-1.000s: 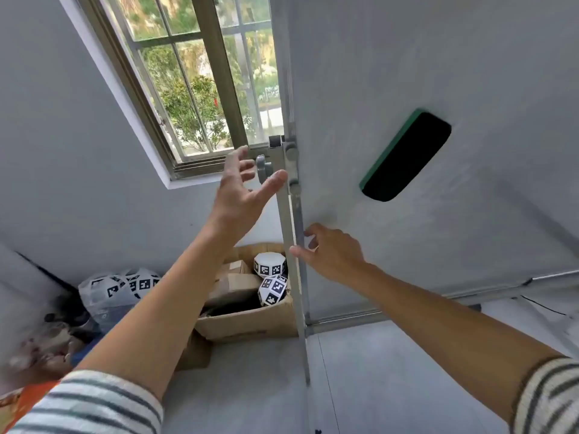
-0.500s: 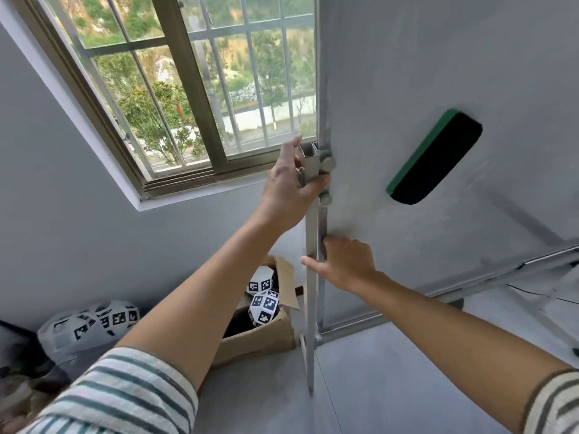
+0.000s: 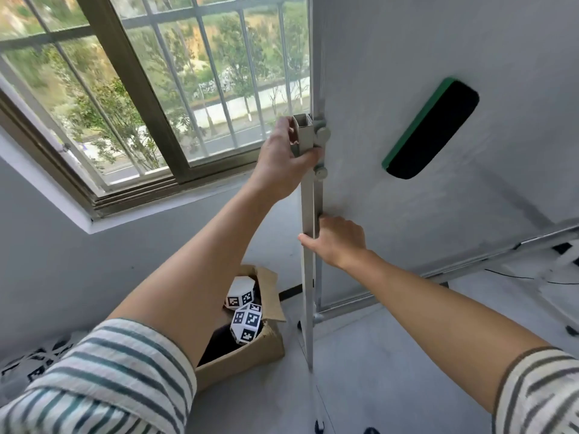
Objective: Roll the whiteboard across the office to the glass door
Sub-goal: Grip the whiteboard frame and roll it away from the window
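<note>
Beside the window (image 3: 150,98), the whiteboard (image 3: 438,42) stands on its upright post (image 3: 308,261), an eraser (image 3: 430,133) stuck to its face. The left hand (image 3: 282,161) is wrapped closed around the post top; the right hand (image 3: 336,239) grips it lower down. Grasp is established; rolling judged next, steering clear of the cardboard box (image 3: 247,355) near the post foot.

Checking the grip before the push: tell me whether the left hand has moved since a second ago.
Yes. The left hand was open beside the stand's post; it has moved right and closed around the post's top.
</note>
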